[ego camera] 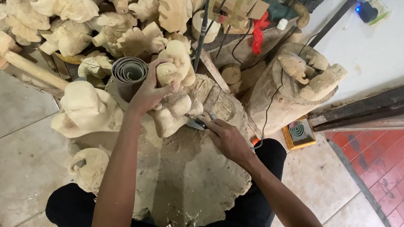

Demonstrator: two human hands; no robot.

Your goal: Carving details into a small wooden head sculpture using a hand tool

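- I sit on a tiled floor (3,106) with a big stump (190,174) between my knees as a block; a heap of pale rough-cut figures (91,18) is piled beyond it, and a white wall runs along my right.
- My left hand (148,92) is wrapped around the upper part of the carving (174,88), fingers closed over its rounded top, pinning it down onto the stump.
- The carving lies near the far edge of the stump, just beside a grey roll of sandpaper (129,73) and a larger unfinished figure (84,110) on my left.
- My right hand (224,134) is closed on a small knife (198,123), its blade touching the lower end of the carving.
- The carving's long axis runs away from me, tilted a little to the right; its knobby head points toward the pile, its base toward my right hand.
- I judge it light and stiff, soft bare wood: it will not flex, but thin projecting parts could chip or split along the grain.
- The surface looks dry and dusty, so it should not slip much; the thick rounded top is the safest place to hold, well clear of the blade.
- Another half-carved block (299,83) leans at the right of the stump, apart from my hands.
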